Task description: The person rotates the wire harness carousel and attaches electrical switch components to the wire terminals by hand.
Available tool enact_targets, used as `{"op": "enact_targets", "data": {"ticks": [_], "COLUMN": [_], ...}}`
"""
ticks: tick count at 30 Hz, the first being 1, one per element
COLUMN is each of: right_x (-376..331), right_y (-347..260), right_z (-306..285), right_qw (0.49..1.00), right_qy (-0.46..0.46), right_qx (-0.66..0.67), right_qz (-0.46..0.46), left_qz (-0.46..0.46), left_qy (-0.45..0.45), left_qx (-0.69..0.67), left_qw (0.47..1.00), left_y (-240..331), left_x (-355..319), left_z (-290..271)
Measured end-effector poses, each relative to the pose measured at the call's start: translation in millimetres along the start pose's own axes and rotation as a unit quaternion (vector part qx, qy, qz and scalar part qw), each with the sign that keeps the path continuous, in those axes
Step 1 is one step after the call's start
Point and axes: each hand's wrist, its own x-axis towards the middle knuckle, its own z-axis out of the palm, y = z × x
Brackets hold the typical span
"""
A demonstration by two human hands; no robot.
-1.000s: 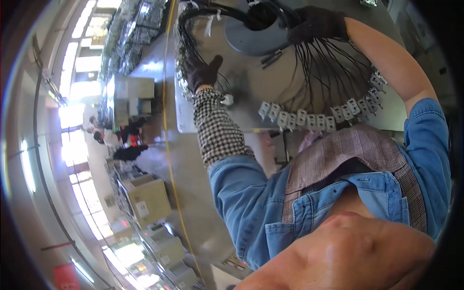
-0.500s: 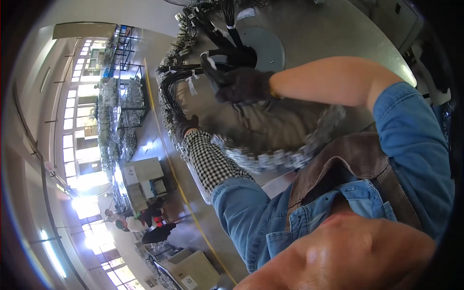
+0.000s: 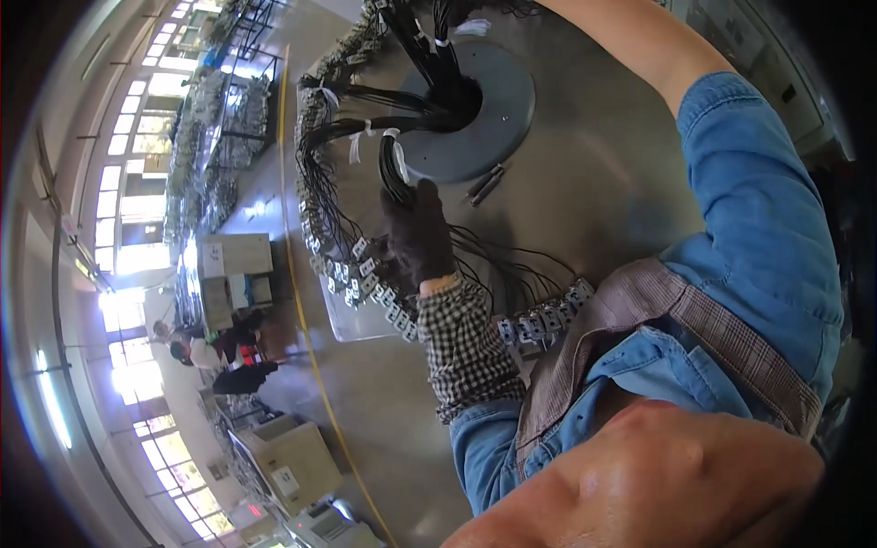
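Observation:
My left hand (image 3: 418,236), in a dark glove below a checkered sleeve, is closed around a bundle of black cables (image 3: 395,173) with a white tie. From the hand, thin black wires (image 3: 525,260) fan out toward a row of silver metal connectors (image 3: 548,320) along the near edge of the table. Other tied black cable bundles (image 3: 402,96) run into the dark hole of a round grey disc (image 3: 507,119). My right forearm (image 3: 630,36) reaches out past the upper edge, so that hand is out of view.
Two slim dark pen-like tools (image 3: 484,185) lie beside the disc on the grey tabletop (image 3: 594,183). More connectors (image 3: 315,219) line the table's left rim. Beyond a yellow floor line (image 3: 315,365) are racks of hanging parts (image 3: 215,137), boxes (image 3: 283,461) and a person (image 3: 224,352).
My right hand has left the cable bundle and gone out past the upper edge. My left hand has moved right from the table's rim and now grips that bundle. The wires swung toward me have settled.

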Motion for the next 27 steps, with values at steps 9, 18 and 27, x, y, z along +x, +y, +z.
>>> {"op": "enact_targets", "data": {"ticks": [9, 18, 27], "right_x": [-22.1, -58.2, -296.9], "right_y": [-8.1, -85.2, -161.9], "right_z": [27.1, 16.2, 13.8], "right_qw": [0.991, 0.989, 0.964], "right_qy": [0.000, -0.041, -0.160], "right_qx": [-0.098, -0.115, -0.122], "right_qz": [-0.094, 0.083, 0.172], "left_qz": [0.058, 0.382, 0.386], "left_qy": [-0.139, -0.063, -0.120], "left_qx": [-0.055, 0.238, 0.227], "left_qw": [0.987, 0.891, 0.886], "left_y": [-28.5, -102.1, -92.5], "left_x": [95.8, 253.1, 238.4], "left_z": [-26.2, -61.5, -58.0]}}
